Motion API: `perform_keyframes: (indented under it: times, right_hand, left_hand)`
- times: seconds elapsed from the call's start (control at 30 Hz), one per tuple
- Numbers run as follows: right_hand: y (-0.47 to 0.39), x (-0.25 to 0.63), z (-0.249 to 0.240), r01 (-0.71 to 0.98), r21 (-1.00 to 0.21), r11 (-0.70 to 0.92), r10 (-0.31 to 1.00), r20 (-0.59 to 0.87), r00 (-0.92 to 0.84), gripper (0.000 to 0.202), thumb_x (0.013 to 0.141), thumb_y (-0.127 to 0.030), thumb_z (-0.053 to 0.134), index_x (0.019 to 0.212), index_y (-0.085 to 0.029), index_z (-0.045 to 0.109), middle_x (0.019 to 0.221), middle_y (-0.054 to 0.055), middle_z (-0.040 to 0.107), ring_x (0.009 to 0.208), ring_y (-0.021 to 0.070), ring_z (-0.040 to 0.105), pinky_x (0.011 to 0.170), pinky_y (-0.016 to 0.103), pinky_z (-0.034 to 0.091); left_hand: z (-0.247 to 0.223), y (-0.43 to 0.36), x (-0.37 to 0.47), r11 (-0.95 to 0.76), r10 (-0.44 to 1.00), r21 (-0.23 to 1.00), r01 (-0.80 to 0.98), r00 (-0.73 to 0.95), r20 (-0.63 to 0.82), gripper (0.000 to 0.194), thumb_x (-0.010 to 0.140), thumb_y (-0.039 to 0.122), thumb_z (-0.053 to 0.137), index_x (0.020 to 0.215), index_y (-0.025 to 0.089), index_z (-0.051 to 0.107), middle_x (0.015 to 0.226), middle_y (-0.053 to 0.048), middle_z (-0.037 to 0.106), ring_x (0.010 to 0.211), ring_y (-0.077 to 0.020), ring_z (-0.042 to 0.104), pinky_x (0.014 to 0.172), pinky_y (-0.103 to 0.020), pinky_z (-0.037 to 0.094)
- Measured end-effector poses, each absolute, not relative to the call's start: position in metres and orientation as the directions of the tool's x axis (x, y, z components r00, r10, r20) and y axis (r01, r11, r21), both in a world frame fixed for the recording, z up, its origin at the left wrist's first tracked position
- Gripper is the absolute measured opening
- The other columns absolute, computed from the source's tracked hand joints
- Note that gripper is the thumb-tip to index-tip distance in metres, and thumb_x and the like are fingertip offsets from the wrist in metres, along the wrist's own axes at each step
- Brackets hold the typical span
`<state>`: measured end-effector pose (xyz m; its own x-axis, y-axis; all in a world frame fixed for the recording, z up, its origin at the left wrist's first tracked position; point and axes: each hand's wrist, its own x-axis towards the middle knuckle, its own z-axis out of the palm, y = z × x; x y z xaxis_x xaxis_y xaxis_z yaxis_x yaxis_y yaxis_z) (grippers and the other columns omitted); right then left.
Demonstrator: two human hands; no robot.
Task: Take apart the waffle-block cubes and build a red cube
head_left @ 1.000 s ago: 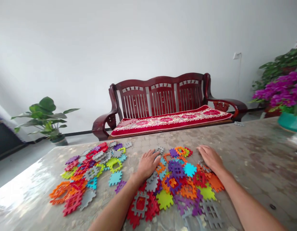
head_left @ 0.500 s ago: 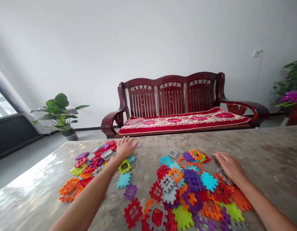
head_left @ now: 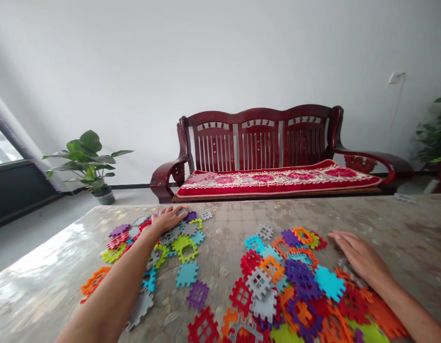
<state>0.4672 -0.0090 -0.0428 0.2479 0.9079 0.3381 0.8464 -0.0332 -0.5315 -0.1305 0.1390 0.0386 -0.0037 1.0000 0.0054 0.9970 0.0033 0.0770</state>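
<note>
Over the far part of the left pile of interlocking plastic pieces, my left hand (head_left: 167, 220) rests palm down with its fingers spread; what lies beneath it is hidden. A lime green piece (head_left: 185, 248), a teal square (head_left: 186, 274) and a purple frame (head_left: 198, 295) lie to its right. Beside the right edge of the larger mixed pile, my right hand (head_left: 359, 252) is low over the table, fingers extended and nothing seen in them. Nearest to it are a bright blue piece (head_left: 329, 283) and a small red piece (head_left: 319, 242).
The table (head_left: 227, 238) has a patterned, glossy cover. Beyond its far edge stands a dark red wooden bench (head_left: 256, 136) with a red floral mat (head_left: 277, 182). A potted plant (head_left: 87, 159) is at the left, and another plant (head_left: 433, 138) at the right.
My left hand has moved left across the left pile, and more green and grey pieces show right of my forearm. My right hand stays beside the right pile. The view has shifted slightly.
</note>
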Motion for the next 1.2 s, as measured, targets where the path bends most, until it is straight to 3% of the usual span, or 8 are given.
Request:
perform_keyframes:
  times: [0.1, 0.27, 0.83, 0.97, 1.1, 1.2]
  right_hand:
    - [-0.007, 0.47, -0.046, 0.85, -0.525, -0.03, 0.907, 0.343, 0.244, 0.053, 0.09, -0.055, 0.032, 0.1, -0.024, 0.073, 0.121, 0.008, 0.067, 0.117, 0.0289, 0.059, 0.108, 0.044, 0.039]
    - [-0.003, 0.474, -0.051, 0.861, -0.509, -0.003, 0.907, 0.361, 0.216, 0.051, 0.091, -0.054, 0.032, 0.099, -0.025, 0.073, 0.12, 0.007, 0.068, 0.116, 0.0282, 0.059, 0.109, 0.044, 0.039]
    - [-0.001, 0.469, -0.049, 0.897, -0.442, 0.021, 0.893, 0.412, 0.182, 0.04, 0.086, -0.046, 0.041, 0.098, -0.025, 0.074, 0.116, 0.008, 0.069, 0.11, 0.0296, 0.063, 0.098, 0.046, 0.048]
    - [-0.001, 0.47, -0.051, 0.903, -0.428, 0.035, 0.887, 0.43, 0.17, 0.039, 0.086, -0.045, 0.042, 0.098, -0.025, 0.073, 0.115, 0.008, 0.069, 0.109, 0.0287, 0.063, 0.098, 0.045, 0.047]
    - [-0.001, 0.471, -0.052, 0.905, -0.425, 0.027, 0.888, 0.426, 0.174, 0.039, 0.086, -0.045, 0.042, 0.099, -0.025, 0.073, 0.116, 0.008, 0.069, 0.11, 0.0289, 0.063, 0.099, 0.047, 0.047]
    - [-0.001, 0.472, -0.052, 0.901, -0.432, 0.022, 0.895, 0.41, 0.175, 0.039, 0.086, -0.045, 0.042, 0.1, -0.025, 0.072, 0.117, 0.008, 0.068, 0.111, 0.0287, 0.062, 0.1, 0.047, 0.046]
  left_hand:
    - [0.041, 0.13, -0.124, 0.049, 0.995, 0.069, 0.996, -0.043, -0.089, 0.07, 0.086, 0.067, 0.03, 0.145, 0.032, 0.041, 0.149, -0.011, 0.045, 0.138, -0.0391, 0.035, 0.108, -0.067, 0.022]
    - [0.038, 0.114, -0.111, 0.067, 0.995, 0.047, 0.997, -0.063, -0.08, 0.075, 0.084, 0.068, 0.032, 0.15, 0.031, 0.035, 0.155, -0.011, 0.036, 0.142, -0.0399, 0.027, 0.108, -0.067, 0.023]
    - [0.037, 0.042, -0.065, -0.034, 0.996, 0.039, 0.999, 0.037, -0.081, 0.067, 0.087, 0.064, 0.033, 0.145, 0.031, 0.042, 0.152, -0.012, 0.04, 0.141, -0.0397, 0.03, 0.105, -0.07, 0.024]
    - [0.046, 0.038, -0.067, -0.153, 0.977, 0.107, 0.982, 0.166, -0.132, 0.061, 0.086, 0.065, 0.034, 0.137, 0.036, 0.052, 0.143, -0.007, 0.053, 0.132, -0.0366, 0.045, 0.104, -0.058, 0.036]
    - [0.059, 0.061, -0.076, -0.11, 0.992, 0.124, 0.986, 0.118, -0.054, 0.053, 0.09, 0.055, 0.034, 0.128, 0.031, 0.06, 0.132, -0.007, 0.063, 0.121, -0.0296, 0.056, 0.102, -0.042, 0.041]
    - [0.06, 0.086, -0.081, -0.005, 0.999, 0.082, 0.997, 0.001, 0.051, 0.057, 0.089, 0.054, 0.033, 0.134, 0.027, 0.055, 0.143, -0.011, 0.054, 0.129, -0.0352, 0.048, 0.105, -0.053, 0.035]
